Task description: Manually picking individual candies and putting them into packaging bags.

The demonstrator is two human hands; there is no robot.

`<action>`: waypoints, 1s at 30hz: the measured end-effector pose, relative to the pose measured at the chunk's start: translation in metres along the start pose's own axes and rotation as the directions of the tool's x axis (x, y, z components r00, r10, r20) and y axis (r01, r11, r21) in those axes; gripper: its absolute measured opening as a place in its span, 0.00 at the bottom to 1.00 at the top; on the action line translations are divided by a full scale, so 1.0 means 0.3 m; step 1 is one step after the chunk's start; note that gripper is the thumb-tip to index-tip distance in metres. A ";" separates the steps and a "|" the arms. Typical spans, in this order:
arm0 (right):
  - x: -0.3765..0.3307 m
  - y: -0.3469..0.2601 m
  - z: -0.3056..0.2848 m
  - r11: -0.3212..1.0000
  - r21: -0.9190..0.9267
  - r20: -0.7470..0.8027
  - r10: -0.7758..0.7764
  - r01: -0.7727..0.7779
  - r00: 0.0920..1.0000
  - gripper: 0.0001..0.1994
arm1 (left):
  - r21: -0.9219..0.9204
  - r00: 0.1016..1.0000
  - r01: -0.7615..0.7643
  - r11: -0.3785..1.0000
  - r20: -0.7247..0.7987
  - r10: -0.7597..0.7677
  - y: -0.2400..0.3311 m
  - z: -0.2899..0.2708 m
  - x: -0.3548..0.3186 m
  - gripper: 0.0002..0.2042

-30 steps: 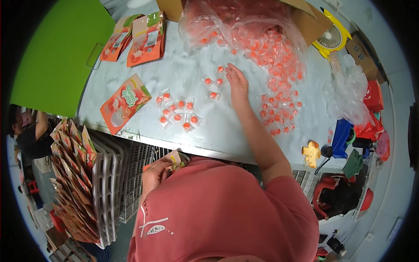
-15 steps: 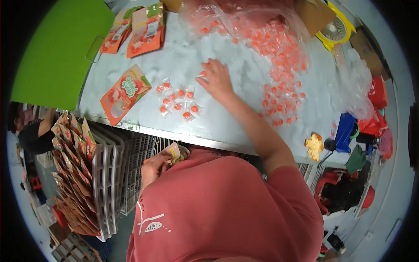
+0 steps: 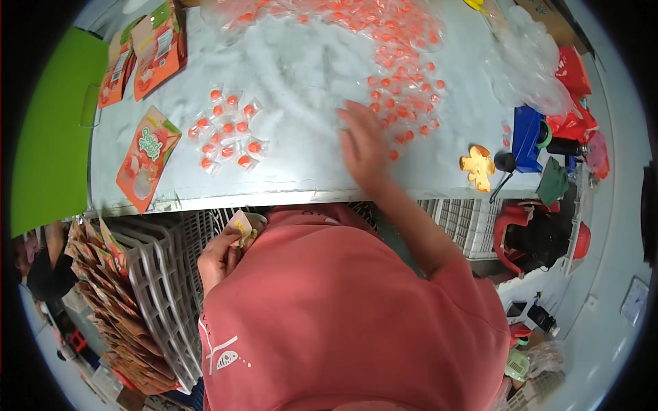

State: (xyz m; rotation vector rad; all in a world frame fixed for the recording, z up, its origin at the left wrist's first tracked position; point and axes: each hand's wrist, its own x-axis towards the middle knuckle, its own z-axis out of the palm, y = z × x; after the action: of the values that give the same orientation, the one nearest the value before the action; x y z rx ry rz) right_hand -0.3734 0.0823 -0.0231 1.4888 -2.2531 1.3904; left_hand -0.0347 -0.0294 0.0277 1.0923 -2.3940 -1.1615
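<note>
My left hand (image 3: 218, 257) is closed on the top of a peach-coloured pouch (image 3: 241, 226), held below the table edge against my shirt; the pouch's lower part is hidden. Over the table, my right hand (image 3: 366, 149) has its fingers stretched out and somewhat apart, with nothing seen in them. It is just left of a heap of wrapped orange-red candies (image 3: 404, 103) in clear film. To its left lies a loose group of several more wrapped candies (image 3: 228, 128). Farther left, a printed orange pouch (image 3: 146, 164) lies flat on the table.
Stacked pouches (image 3: 161, 55) lie at the far left, by a green panel (image 3: 51, 130). At the right are a clear plastic bag (image 3: 531, 58), a yellow flower-shaped thing (image 3: 478, 168) and a blue holder (image 3: 526, 140). Below left, pouches (image 3: 116, 301) stand beside grey crates (image 3: 161, 288).
My right hand has moved from beside the small candy group toward the heap. That group holds more candies now. The whole view has shifted; my left hand keeps its pouch.
</note>
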 end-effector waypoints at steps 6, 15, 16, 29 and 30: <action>-0.073 0.088 -0.070 0.980 -0.166 0.039 0.122 -0.114 0.992 0.19 | 0.043 0.990 -0.085 0.995 0.117 0.079 0.051 -0.001 0.064 0.07; -0.030 0.149 -0.081 0.985 -0.019 -0.105 0.170 -0.173 0.980 0.16 | 0.093 0.996 -0.078 0.993 0.042 0.075 -0.006 0.018 0.032 0.07; -0.042 0.155 -0.100 0.979 -0.010 -0.099 0.204 -0.206 0.974 0.16 | 0.074 0.997 -0.070 0.995 0.032 0.068 0.002 0.019 0.034 0.07; -0.025 0.176 -0.064 0.946 -0.322 0.124 -0.002 0.042 0.992 0.23 | 0.066 0.994 -0.101 0.993 0.035 0.099 0.007 0.016 0.053 0.06; -0.029 0.199 -0.067 0.940 -0.340 0.131 0.016 0.030 0.991 0.26 | 0.065 0.995 -0.100 0.993 0.032 0.098 0.008 0.017 0.051 0.06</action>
State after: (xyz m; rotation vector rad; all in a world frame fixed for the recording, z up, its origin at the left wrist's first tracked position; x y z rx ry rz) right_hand -0.4225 0.1090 -0.0535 1.5027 -2.4069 0.8576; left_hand -0.0490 -0.0369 0.0249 0.9701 -2.4947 -1.0785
